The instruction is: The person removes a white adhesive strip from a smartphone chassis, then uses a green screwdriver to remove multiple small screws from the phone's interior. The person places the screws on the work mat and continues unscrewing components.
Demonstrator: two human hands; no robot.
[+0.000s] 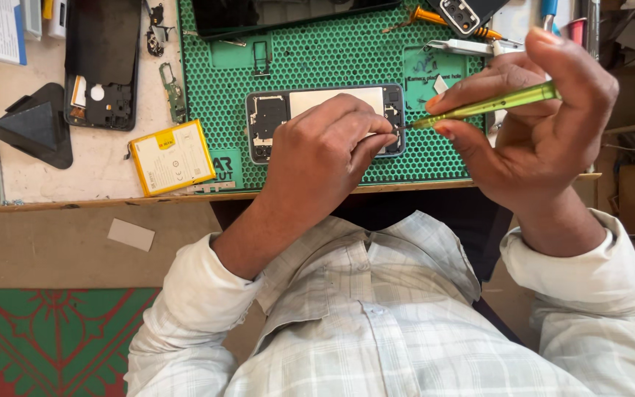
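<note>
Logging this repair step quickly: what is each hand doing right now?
Left hand: fingers pinched shut, pressing on the opened phone.
Right hand: closed on the green screwdriver, tip at the phone.

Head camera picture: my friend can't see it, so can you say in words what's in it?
A person's right hand holds a translucent green screwdriver, its tip at an opened grey phone, while the left hand rests on the phone. It lies on a green honeycomb work mat on a pale workbench, beside a flat yellow battery.
</note>
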